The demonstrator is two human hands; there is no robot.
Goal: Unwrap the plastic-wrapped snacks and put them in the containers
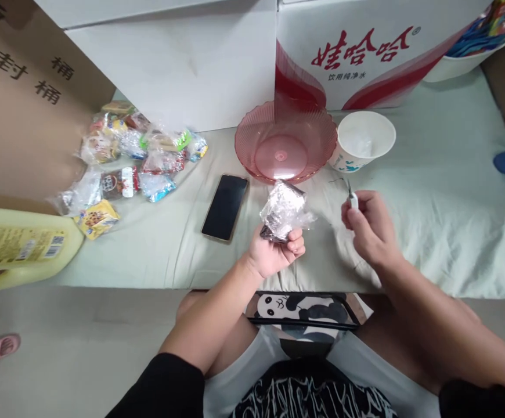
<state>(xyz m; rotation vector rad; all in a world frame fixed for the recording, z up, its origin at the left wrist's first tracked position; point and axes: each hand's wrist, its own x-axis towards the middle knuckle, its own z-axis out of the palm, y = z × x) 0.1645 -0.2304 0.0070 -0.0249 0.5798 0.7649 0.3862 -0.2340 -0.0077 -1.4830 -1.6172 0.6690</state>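
Note:
My left hand [277,253] grips the lower end of a crinkled snack packet [282,210], silver and dark brown with clear film around it. The packet is held just in front of a pink ribbed plastic bowl [285,142]. To the right, my right hand [372,227] is closed around a small white-handled tool [354,200] with a thin dark metal tip pointing away from me. The fingers hide most of this tool, so its exact kind does not show. Beyond that tip stands a white paper cup [365,139] with crumpled clear plastic inside.
A phone [225,207] lies left of the packet. Several wrapped snacks [134,154] are heaped at the left, near a yellow jug [26,247]. White cartons [183,69] stand behind the bowl. A white tub [461,65] with packets stands at the far right.

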